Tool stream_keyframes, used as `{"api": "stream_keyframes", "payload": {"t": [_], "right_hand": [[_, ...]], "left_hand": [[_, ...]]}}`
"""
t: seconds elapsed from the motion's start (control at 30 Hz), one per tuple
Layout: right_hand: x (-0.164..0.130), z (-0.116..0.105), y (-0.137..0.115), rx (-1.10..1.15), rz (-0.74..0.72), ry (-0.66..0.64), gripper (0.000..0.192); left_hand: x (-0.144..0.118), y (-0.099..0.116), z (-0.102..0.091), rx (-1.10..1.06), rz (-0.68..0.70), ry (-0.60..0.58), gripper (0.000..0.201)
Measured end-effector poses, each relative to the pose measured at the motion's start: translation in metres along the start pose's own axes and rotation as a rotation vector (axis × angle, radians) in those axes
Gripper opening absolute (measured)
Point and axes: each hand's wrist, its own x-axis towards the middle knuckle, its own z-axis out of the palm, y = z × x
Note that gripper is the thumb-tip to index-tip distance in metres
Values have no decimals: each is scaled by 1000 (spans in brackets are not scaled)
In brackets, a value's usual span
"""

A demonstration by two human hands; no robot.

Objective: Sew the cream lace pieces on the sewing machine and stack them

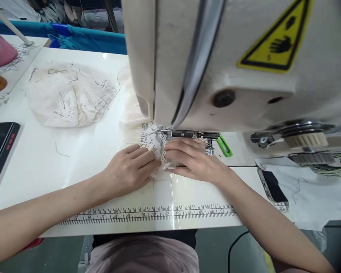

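A strip of white lace (153, 140) lies under the head of a sewing machine (170, 68), by the presser foot area. My left hand (132, 167) is closed on the lace's near left edge, its fingertips pressed together. From the right, my right hand (191, 157) has its fingers bent over the lace's right edge, close beside the machine's metal needle parts (184, 134). Its thumb is tucked low near the lace, and the fingertips are partly hidden. Sheer cream fabric (130, 102) joined to the lace runs back behind the machine head.
A bundle of cream fabric with lace and loose threads (71, 94) lies at the left. Further left are a black device (1, 151) and a pink thread cone (0, 47). Green thread snips (224, 145) and a phone (272, 185) lie right. A printed ruler (147, 214) follows the front edge.
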Motion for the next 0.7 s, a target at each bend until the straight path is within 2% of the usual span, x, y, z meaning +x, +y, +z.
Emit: {"api": "stream_keyframes", "payload": {"t": [0.23,0.37,0.57,0.7], "right_hand": [[1,1,1,56,-35,23,11],[2,2,1,43,-47,79,12],[-1,4,-3,4,-20,101,17],[-4,7,-3,-4,-14,123,18]], "left_hand": [[1,-1,-4,124,49,16,14],[2,0,-4,188,36,58,15],[-2,1,3,33,-10,16,23],[-5,2,6,6,-27,27,27]]}}
